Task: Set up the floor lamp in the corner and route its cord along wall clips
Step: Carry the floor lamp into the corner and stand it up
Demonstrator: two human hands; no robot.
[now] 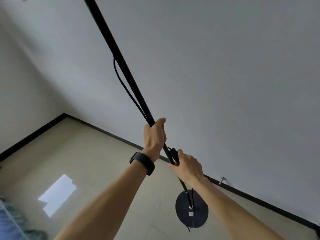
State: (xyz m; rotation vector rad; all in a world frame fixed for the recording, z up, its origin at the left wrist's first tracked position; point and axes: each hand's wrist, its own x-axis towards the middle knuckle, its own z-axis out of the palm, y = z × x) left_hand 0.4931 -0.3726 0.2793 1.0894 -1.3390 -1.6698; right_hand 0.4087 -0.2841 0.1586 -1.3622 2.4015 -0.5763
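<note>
The black floor lamp pole [119, 54] runs from the top of the view down to its round black base [185, 215], which appears lifted off the beige floor. A black cord [128, 90] hangs in a loop beside the pole and passes under my left hand [155, 137], which is wrapped around the pole. My right hand [187, 168] grips the pole lower down, over a small black switch box [174, 153] on the cord. The lamp head is out of view above. A small clip [222, 179] sticks out of the wall just above the skirting.
Two white walls meet in a corner [63, 113] at the left, edged by a black skirting board [259, 201]. A bright patch of light [58, 194] lies on the floor. Blue and green fabric [10, 220] shows at the bottom left.
</note>
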